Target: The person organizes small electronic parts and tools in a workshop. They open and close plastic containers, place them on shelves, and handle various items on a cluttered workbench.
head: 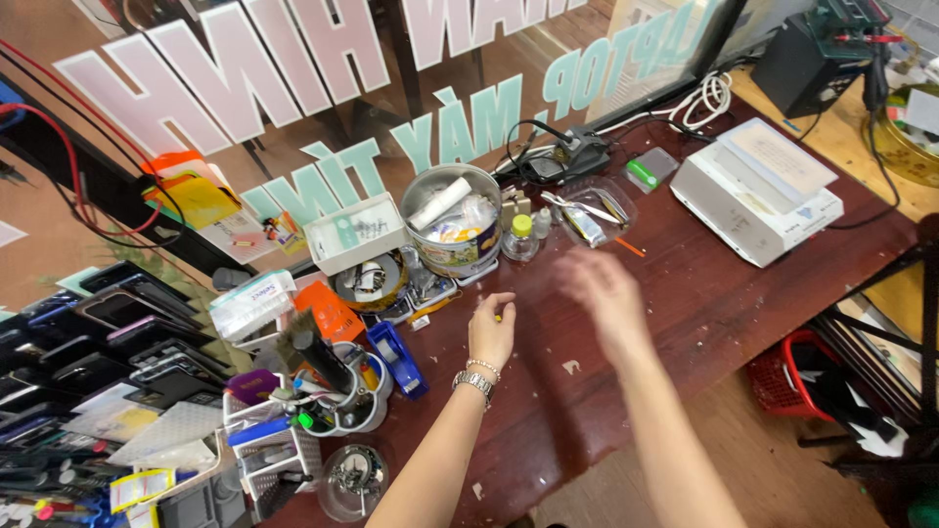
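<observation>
The left hand [492, 330], wearing a metal wrist bracelet, hovered with loose, empty fingers over the dark red wooden table [685, 303]. The round tin of tubes [452, 220] stood just beyond it, upright. The blurred right hand [606, 293], open and empty, was farther off.

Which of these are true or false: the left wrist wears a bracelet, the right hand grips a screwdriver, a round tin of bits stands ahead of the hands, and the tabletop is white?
1. The left hand has a silver bracelet at its wrist. True.
2. The right hand grips a screwdriver. False: it is blurred, but no tool shows in it.
3. A round tin full of odds and ends stands beyond the hands. True.
4. The table is white. False: it is dark reddish brown.
</observation>
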